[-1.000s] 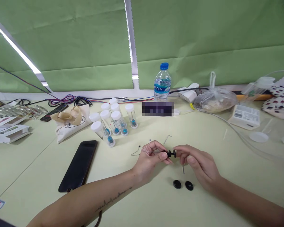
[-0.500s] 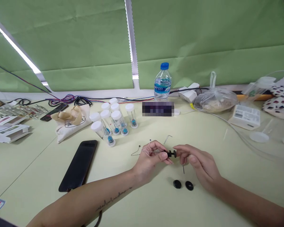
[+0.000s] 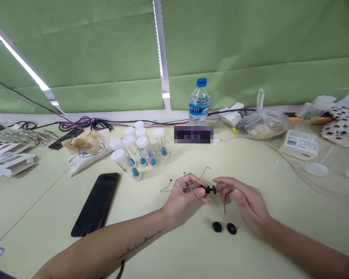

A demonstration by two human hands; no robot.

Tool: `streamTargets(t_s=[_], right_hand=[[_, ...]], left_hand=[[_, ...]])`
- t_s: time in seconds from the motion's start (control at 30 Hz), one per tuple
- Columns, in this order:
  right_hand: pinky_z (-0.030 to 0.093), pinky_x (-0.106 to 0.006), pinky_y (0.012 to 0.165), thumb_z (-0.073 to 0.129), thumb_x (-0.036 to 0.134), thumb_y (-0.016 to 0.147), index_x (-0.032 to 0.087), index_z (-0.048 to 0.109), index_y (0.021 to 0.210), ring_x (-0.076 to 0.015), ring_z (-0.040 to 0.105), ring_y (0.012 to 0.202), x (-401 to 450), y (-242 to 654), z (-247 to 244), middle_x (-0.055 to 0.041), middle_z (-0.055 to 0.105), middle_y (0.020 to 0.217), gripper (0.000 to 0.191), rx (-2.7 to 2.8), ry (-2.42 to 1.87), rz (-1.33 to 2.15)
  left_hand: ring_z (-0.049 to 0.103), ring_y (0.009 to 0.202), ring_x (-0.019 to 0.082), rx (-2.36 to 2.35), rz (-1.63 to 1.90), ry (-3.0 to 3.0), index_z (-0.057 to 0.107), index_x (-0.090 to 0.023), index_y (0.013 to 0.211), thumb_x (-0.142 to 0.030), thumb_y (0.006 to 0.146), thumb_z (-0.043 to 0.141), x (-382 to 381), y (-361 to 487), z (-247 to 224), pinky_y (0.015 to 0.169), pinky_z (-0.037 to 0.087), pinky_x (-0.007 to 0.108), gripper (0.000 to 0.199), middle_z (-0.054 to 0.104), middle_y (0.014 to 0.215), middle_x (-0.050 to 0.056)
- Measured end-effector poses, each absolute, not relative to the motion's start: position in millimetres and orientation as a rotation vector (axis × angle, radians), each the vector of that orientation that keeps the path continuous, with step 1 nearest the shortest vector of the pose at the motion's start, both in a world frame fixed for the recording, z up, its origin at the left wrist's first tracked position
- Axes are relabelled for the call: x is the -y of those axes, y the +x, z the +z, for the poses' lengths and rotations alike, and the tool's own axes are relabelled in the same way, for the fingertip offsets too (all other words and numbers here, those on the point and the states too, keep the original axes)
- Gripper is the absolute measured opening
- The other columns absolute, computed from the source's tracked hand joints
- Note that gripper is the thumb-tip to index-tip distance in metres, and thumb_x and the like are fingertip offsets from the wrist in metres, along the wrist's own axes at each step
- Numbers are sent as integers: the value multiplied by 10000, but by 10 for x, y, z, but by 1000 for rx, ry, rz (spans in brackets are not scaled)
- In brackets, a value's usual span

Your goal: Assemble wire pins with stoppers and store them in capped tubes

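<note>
No clear shift vs prev.: blk part (image 3: 208,190) pinched in L hand (image 3: 184,198), end jutting rightwd

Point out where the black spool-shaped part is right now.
In the head view, the black spool-shaped part is right of centre, pinched by the left hand, beside the right hand.

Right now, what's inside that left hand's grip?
The left hand pinches a small black part, its disc end exposed; thin bent wires show left of the hand. The grip covers the rest, so whether the wires join it can't be seen.
</note>
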State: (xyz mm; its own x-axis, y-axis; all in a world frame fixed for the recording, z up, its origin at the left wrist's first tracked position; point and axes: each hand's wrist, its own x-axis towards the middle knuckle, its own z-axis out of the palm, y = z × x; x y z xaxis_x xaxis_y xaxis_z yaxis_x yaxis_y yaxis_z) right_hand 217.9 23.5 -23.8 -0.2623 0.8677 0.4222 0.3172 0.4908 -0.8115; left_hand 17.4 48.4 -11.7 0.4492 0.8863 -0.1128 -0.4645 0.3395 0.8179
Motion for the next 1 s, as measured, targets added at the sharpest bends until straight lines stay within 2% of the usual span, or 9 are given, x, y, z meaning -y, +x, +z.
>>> streamTargets(t_s=[0.4,0.9,1.0], right_hand=[[502,-287,590,306,380,1009,212,623,1120,-156,594,650,-249,2193,-269,-46,628,793,376,1829,-961,772],[507,-285,580,263,461,1003,231,589,1187,-150,590,650,-255,2200,-271,-48,615,843,440,1826,-926,830],[510,-294,578,254,488,997,226,548,1247,-148,587,636,-254,2196,-267,-56,613,874,466,1808,-952,823]], left_hand=[[649,612,127,-616,956,798,600,-139,774,-293,673,811,-480,168,-120,717,482,283,280,674,684,9],[652,612,125,-623,962,808,604,-136,778,-301,669,814,-492,171,-133,696,474,266,289,662,695,6],[651,607,119,-619,966,803,604,-135,776,-287,671,814,-490,172,-130,694,473,258,280,654,677,-4]])
